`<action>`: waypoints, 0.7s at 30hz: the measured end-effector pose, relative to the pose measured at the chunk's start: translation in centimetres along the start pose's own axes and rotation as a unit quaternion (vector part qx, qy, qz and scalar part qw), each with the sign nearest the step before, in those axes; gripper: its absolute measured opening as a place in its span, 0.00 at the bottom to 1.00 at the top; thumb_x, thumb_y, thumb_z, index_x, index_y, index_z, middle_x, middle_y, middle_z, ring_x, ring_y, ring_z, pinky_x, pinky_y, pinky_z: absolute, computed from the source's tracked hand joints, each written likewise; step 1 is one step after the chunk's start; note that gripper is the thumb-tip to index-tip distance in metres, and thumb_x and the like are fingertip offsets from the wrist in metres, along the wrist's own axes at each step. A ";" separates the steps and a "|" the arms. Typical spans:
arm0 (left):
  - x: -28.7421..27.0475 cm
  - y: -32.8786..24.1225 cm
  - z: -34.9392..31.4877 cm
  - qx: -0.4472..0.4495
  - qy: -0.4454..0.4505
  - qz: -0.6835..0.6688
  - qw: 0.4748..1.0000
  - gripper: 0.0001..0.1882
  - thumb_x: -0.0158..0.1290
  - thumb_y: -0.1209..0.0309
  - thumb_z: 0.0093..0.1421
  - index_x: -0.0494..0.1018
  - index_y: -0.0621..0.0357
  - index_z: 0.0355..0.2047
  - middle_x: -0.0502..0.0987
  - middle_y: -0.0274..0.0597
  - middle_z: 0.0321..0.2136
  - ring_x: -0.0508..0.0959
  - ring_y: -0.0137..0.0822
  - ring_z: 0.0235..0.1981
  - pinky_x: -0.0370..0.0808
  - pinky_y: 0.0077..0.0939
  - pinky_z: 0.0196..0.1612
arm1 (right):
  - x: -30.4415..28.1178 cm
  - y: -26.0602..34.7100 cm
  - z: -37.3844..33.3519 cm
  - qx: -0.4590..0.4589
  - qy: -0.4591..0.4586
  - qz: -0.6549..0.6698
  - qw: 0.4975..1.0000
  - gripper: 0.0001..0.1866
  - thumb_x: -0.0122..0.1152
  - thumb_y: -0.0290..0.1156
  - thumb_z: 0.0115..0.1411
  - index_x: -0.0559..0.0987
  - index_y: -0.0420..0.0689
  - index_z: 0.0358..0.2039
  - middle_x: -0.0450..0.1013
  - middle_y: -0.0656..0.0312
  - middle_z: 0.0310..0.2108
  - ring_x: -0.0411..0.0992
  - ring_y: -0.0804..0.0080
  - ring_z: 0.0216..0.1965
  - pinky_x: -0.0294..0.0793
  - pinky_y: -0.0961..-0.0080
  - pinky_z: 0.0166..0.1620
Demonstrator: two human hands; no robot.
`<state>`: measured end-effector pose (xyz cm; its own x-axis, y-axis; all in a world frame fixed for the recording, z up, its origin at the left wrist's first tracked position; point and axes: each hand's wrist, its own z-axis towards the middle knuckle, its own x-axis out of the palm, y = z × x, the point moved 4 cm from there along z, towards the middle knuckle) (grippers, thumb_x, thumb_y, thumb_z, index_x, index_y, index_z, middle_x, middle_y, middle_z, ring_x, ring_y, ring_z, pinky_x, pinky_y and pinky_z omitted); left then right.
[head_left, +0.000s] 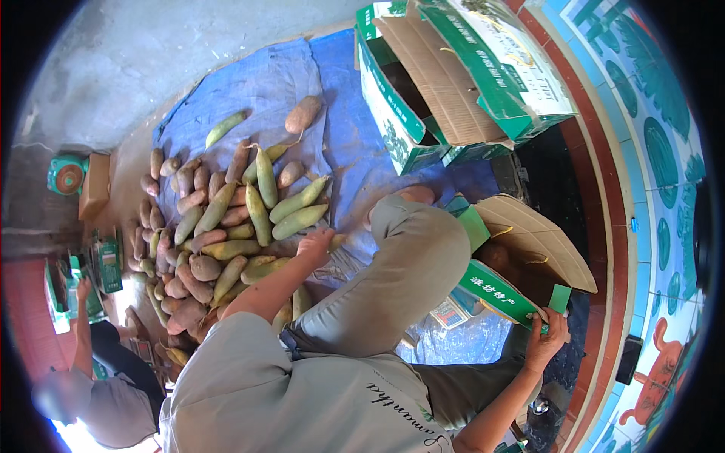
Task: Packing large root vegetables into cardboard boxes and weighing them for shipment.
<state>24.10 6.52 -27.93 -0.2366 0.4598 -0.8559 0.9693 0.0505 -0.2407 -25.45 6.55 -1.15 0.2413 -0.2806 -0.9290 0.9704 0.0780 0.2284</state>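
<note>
My left hand [316, 248] is at the right edge of a heap of long green radishes [300, 220] and brownish-pink roots that look like sweet potatoes [205, 268]. Its fingers are closed and partly hidden; the yellow-green end of a radish [337, 241] pokes out past them. At the lower right, my right hand [547, 337] grips the near corner of an open green-and-white cardboard box [495, 293], beside a small green flap [559, 298]. Brownish rounded things [496, 255] lie in that box, mostly in shadow.
A larger open green-and-white carton [396, 113] stands at the far side on the blue tarp [264, 83]. My bent knee [423, 241] is between the heap and the near box. Another person [113, 392] sits at the lower left by more boxes [107, 264]. A tiled wall [657, 151] runs along the right.
</note>
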 end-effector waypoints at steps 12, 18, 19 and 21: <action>-10.3 0.7 -1.4 -0.064 -0.299 -0.200 0.931 0.36 0.65 0.64 0.41 0.62 0.57 0.49 0.72 0.52 0.44 0.75 0.52 0.43 0.72 0.42 0.47 | -1.5 1.5 0.0 0.005 -0.036 0.013 0.999 0.13 0.64 0.24 0.40 0.76 0.45 0.30 0.70 0.57 0.28 0.68 0.54 0.35 0.64 0.61 0.40; -22.5 -4.6 -2.1 0.073 -0.401 -0.373 0.834 0.27 0.64 0.73 0.45 0.65 0.64 0.44 0.74 0.47 0.38 0.75 0.38 0.41 0.72 0.29 0.46 | -2.0 1.1 -0.2 0.017 -0.050 0.018 0.998 0.12 0.66 0.25 0.39 0.76 0.44 0.27 0.71 0.57 0.27 0.68 0.54 0.34 0.65 0.62 0.38; -25.5 -7.2 -3.6 0.116 -0.383 -0.454 0.796 0.25 0.63 0.76 0.47 0.65 0.63 0.45 0.74 0.44 0.38 0.74 0.32 0.40 0.71 0.26 0.46 | -1.8 0.9 -0.4 0.016 -0.050 0.029 0.998 0.12 0.66 0.25 0.38 0.76 0.44 0.27 0.71 0.57 0.27 0.68 0.55 0.33 0.65 0.62 0.38; -29.5 -10.8 -5.5 0.182 -0.403 -0.448 0.777 0.24 0.59 0.84 0.49 0.65 0.62 0.46 0.72 0.39 0.40 0.71 0.27 0.42 0.70 0.21 0.47 | -1.7 0.8 -0.6 0.016 -0.055 0.041 0.997 0.11 0.66 0.26 0.38 0.76 0.45 0.26 0.71 0.59 0.26 0.69 0.57 0.32 0.65 0.63 0.38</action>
<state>20.99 -2.66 2.44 -0.9131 -0.3265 -0.2444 0.3432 -0.2915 -0.8929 -25.11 7.65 0.39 0.3181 -0.3781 -0.8694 0.9466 0.0752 0.3136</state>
